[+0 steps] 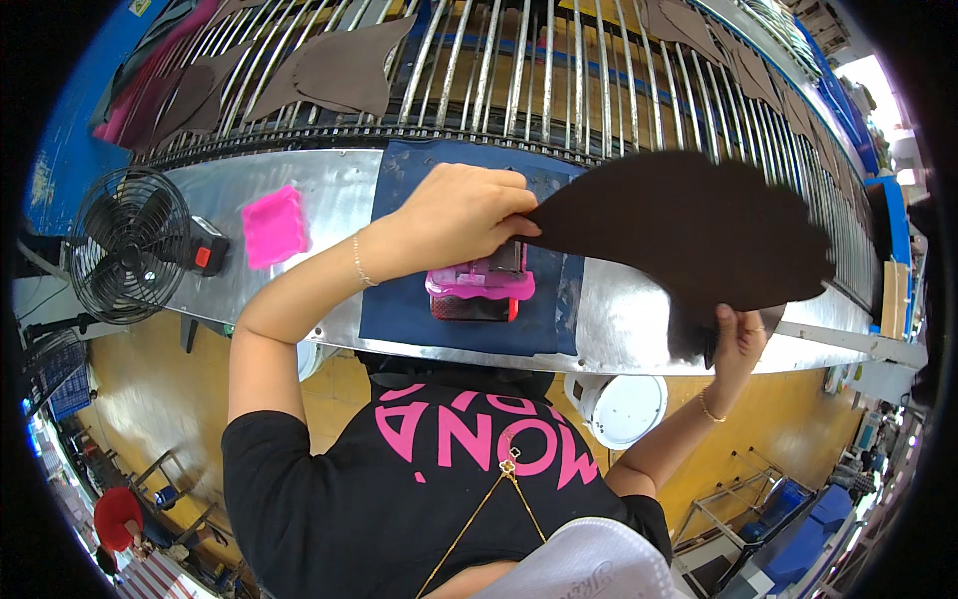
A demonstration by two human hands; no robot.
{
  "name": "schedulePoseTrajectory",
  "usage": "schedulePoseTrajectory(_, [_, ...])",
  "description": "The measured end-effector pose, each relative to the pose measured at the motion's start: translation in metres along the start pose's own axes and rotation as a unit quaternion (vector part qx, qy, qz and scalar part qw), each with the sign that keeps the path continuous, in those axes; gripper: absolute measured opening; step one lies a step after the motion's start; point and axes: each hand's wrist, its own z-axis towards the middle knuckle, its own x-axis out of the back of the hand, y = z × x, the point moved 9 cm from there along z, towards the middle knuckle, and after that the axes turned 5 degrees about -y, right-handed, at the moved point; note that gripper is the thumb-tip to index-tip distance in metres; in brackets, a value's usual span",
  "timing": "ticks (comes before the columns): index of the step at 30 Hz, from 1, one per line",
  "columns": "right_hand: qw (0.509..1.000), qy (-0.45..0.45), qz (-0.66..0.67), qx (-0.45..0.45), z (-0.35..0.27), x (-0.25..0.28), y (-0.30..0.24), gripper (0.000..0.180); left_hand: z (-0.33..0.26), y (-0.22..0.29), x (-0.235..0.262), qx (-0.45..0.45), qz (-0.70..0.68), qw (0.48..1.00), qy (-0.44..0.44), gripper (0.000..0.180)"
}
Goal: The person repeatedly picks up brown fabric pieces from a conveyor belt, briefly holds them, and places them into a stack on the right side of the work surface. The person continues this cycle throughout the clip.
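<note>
In the head view, both hands hold one large dark brown cut piece (689, 225), a flat curved sheet of leather-like material, lifted above the right half of the metal bench (299, 190). The left hand (464, 215) is closed on the pointed left end of the piece, fingers curled over the top and thumb beneath, just over a dark blue mat (399, 309) that covers the middle of the bench. The right hand (740, 334) pinches the lower right edge of the piece between thumb and fingers, near the front edge of the bench at its right end. The piece spreads from the middle of the bench out to its right end and hides part of the bench surface there.

Below the left hand, on the blue mat near the front edge, sits a pink-framed stamp tool (481, 290) with a dark pad. A pink pad (274, 228) lies on bare metal towards the left end of the bench. At the left end stands a small black fan (130, 245) in a wire cage.

Along the back edge of the bench runs a conveyor of metal rods (559, 80), carrying more brown cut pieces (339, 70).
</note>
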Motion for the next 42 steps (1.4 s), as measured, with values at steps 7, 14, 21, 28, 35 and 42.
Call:
schedulePoseTrajectory(7, [0.99, -0.019, 0.137, 0.001, 0.02, 0.031, -0.05, 0.029, 0.012, -0.01, -0.029, 0.15, -0.508, 0.828, -0.182, 0.029])
schedulePoseTrajectory(14, [0.938, -0.049, 0.333, -0.087, 0.04, -0.01, -0.041, 0.032, 0.0, -0.027, -0.004, 0.224, -0.632, 0.728, -0.142, 0.019])
schedulePoseTrajectory(21, [0.896, -0.13, 0.41, -0.114, 0.056, -0.05, -0.058, 0.031, -0.023, -0.06, 0.034, 0.344, -0.506, 0.79, 0.043, 0.021])
schedulePoseTrajectory(28, [0.865, -0.197, 0.447, -0.11, 0.064, -0.08, -0.076, 0.033, -0.022, -0.064, 0.067, 0.246, -0.463, 0.851, -0.026, 0.024])
schedulePoseTrajectory(35, [0.831, -0.28, 0.471, -0.093, 0.064, -0.119, -0.119, 0.035, -0.01, -0.083, 0.09, 0.255, -0.488, 0.83, 0.091, 0.03])
schedulePoseTrajectory(42, [0.752, -0.348, 0.547, -0.12, 0.056, -0.146, -0.127, 0.036, -0.012, -0.069, 0.109, 0.193, -0.434, 0.862, 0.18, 0.034])
